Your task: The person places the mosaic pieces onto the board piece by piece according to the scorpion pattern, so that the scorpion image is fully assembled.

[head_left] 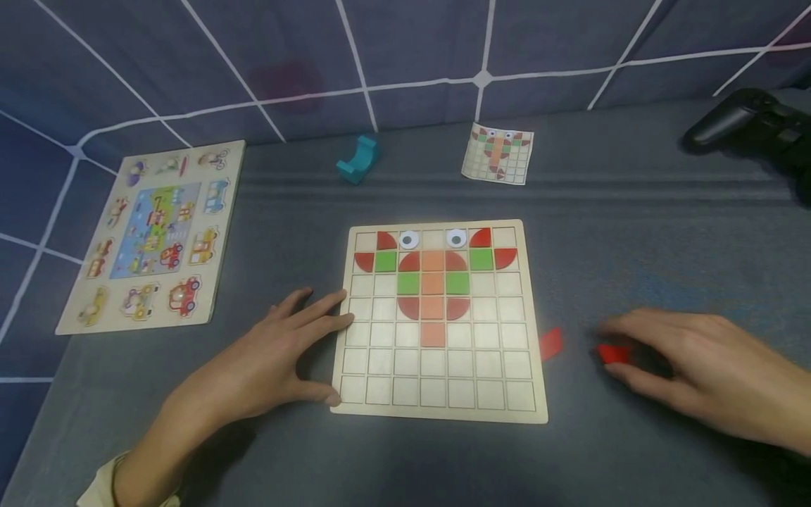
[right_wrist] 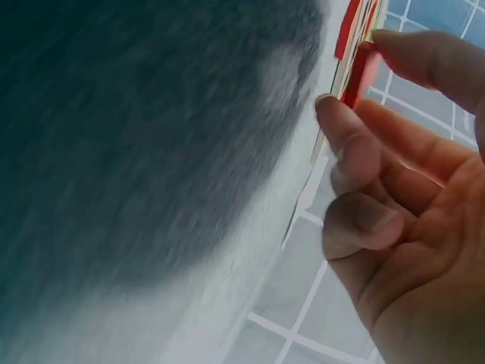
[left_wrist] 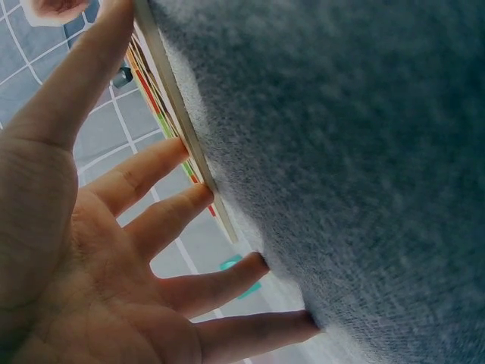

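A square wooden grid board [head_left: 433, 391] lies flat on the grey cloth. Its upper rows hold red quarter-round pieces [head_left: 505, 258], green squares [head_left: 481, 260], orange squares [head_left: 433, 334] and two googly-eye discs [head_left: 456, 238]. Along the board's left edge, my left hand [head_left: 272, 352] is spread, thumb and some fingertips touching the rim. To the right of the board, my right hand [head_left: 703, 377] pinches a small red block [head_left: 613, 353] between thumb and finger; the right wrist view shows this block [right_wrist: 359, 76] edge-on. Another red piece [head_left: 550, 343] lies against the board's right edge.
Behind the board lies a small paper card [head_left: 498, 158] printed with a similar grid pattern. A teal curved piece [head_left: 360, 160] sits left of it. At the far left is a vehicle picture puzzle [head_left: 218, 296]; a black game controller [head_left: 754, 130] lies back right.
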{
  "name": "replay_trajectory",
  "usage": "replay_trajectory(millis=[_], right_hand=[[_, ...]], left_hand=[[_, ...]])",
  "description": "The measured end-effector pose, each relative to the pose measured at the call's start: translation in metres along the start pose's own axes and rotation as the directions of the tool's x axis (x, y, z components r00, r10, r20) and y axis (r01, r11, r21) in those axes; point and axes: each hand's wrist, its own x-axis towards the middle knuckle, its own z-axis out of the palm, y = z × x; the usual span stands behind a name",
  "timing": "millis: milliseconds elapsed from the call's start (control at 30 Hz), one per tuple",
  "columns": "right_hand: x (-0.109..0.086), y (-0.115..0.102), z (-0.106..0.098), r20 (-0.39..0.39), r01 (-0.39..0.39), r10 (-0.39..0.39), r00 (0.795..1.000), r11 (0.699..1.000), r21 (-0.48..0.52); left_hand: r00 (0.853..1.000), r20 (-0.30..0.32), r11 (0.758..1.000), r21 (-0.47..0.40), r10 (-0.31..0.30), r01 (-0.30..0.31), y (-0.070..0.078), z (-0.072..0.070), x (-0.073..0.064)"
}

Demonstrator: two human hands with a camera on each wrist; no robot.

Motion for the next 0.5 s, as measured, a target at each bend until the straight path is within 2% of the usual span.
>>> replay_trajectory(millis=[167,267,400,500], right_hand=[[0.009,-0.017,0.001,-0.078,0.086,-0.082,0.994,0.995,0.048],[0.016,-0.028,0.002,-0.123,0.164,-0.156,0.98,0.984,0.064],[0.026,-0.04,0.006,-0.148,0.258,-0.241,0.959,0.961,0.103],[0.035,-0.051,0.007,-0.121,0.293,-0.278,0.953,0.947,0.13]], left_hand=[[1.0,0.008,1.0,-0.012,-0.002,0.003,-0.001,0.0,0.0],[1.0,0.012,1.0,-0.014,-0.002,0.002,-0.001,0.0,0.0],[1.0,0.011,1.0,-0.015,0.001,-0.001,-0.002,0.0,0.0],[1.0,0.01,1.0,-0.015,0.005,-0.005,-0.002,0.0,0.0]])
